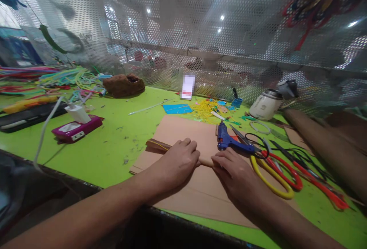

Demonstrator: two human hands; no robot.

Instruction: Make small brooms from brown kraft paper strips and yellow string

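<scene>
Between my hands runs a thin tan roll (206,162), lying over a stack of tan sheets (183,130) that look like foam or paper. My left hand (182,161) is closed over the left part of the roll, fingers curled down. The fingers of my right hand (233,170) pinch its right end. A folded brown strip (156,146) with a thin yellow line sticks out beyond my left hand. Just past my right hand, a blue glue gun (232,142) rests on the sheets. Scissors with red and yellow handles (275,180) lie beside it.
Red-handled pliers or scissors (318,184) and black cord are at right, near another person's arm (323,149). A purple power socket (77,128) with a white charger is at left. Yellow scraps (205,109), a brown pouch-like object (124,85) and a kettle-like pot (266,104) stand farther back.
</scene>
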